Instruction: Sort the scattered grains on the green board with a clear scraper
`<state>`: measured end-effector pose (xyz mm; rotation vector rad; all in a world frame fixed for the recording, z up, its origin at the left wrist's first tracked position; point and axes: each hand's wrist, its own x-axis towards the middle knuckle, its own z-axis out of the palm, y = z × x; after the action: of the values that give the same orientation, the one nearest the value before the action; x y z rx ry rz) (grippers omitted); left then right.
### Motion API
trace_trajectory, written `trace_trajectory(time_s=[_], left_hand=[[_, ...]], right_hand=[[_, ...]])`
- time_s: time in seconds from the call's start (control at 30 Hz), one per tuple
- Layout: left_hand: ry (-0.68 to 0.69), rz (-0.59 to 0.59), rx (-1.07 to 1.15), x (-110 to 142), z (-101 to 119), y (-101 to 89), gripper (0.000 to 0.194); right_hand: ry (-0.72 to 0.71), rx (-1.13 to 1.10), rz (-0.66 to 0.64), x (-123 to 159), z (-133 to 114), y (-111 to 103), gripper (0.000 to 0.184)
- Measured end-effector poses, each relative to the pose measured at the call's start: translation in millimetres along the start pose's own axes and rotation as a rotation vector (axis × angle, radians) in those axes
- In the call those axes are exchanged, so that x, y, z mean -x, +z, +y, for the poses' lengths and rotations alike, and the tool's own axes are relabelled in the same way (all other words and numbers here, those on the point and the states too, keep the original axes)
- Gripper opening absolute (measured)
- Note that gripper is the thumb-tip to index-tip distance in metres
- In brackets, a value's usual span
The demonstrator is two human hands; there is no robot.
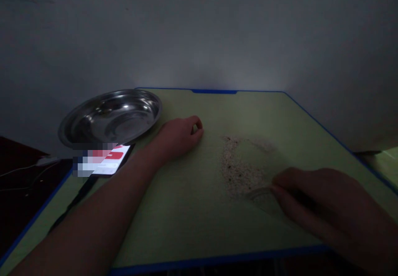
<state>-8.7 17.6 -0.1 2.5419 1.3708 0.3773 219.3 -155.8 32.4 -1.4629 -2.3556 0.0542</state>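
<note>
A loose patch of small pale grains with a few dark specks lies on the light green tabletop. My right hand is closed in a pinch at the patch's near right side. From its fingertips a thin, pale, curved piece reaches into the grains; motion blur hides what kind of thing it is. Left of the grains, my left hand rests on the table with its fingers curled. Its thumb and forefinger meet in a small ring, and nothing shows between them.
A shiny steel basin stands at the back left. Partly under its near rim is a phone with a lit screen, beside my left forearm. Blue edging runs round the table, and a grey wall rises behind. Cables hang at far left.
</note>
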Motion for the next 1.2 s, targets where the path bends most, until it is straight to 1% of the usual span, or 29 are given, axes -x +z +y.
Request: trace_trajectory(time_s=[0.07,0.13,0.2,0.23,0.27,0.33,0.43,0.57,0.67,0.73,0.83,0.93,1.0,1.07,1.2], left_hand=[[-0.009,-0.005,-0.003,0,-1,-0.1,0.027],[-0.02,-0.014,-0.002,-1,-1,-0.7,0.028],[-0.029,-0.024,-0.002,-1,0,-1.9,0.029],[-0.032,-0.028,-0.003,-1,0,-2.7,0.029],[-0.033,-0.033,-0.003,-1,0,-3.4,0.029],[-0.035,-0.035,-0.002,-1,0,-4.8,0.03],[-0.039,-0.047,0.012,-1,0,-6.1,0.03],[-0.048,-0.052,0.027,0,0,-7.0,0.03],[-0.047,-0.05,0.045,1,0,-7.1,0.029],[-0.042,-0.049,0.055,1,0,-6.8,0.028],[-0.045,-0.046,0.055,1,-1,-6.3,0.028],[-0.044,-0.046,0.055,1,-1,-6.5,0.029],[-0.046,-0.048,0.054,1,-1,-7.2,0.029],[-0.055,-0.056,0.049,1,0,-8.1,0.03],[-0.051,-0.061,0.055,0,0,-8.5,0.03]], right_hand=[[0.059,-0.04,-0.015,2,-8,6,0.031],[0.062,-0.036,-0.033,-1,-20,18,0.027],[-0.021,0.005,0.003,-6,-32,32,0.024],[-0.053,0.012,-0.005,-10,-36,38,0.022],[-0.084,0.027,-0.014,-14,-38,42,0.019],[-0.087,0.09,-0.023,-20,-35,44,0.017],[-0.034,0.216,-0.009,-24,-18,37,0.02],[0.044,0.335,-0.03,-21,17,25,0.026],[0.088,0.375,-0.009,-19,39,18,0.031],[0.128,0.333,-0.018,-19,47,12,0.032],[0.188,0.141,-0.015,-24,45,2,0.027],[0.214,-0.012,-0.031,-37,29,-5,0.022],[0.203,-0.026,-0.094,-49,19,-7,0.019],[0.168,0.013,-0.142,-61,14,-7,0.018],[0.174,0.006,-0.163,-76,25,-6,0.022]])
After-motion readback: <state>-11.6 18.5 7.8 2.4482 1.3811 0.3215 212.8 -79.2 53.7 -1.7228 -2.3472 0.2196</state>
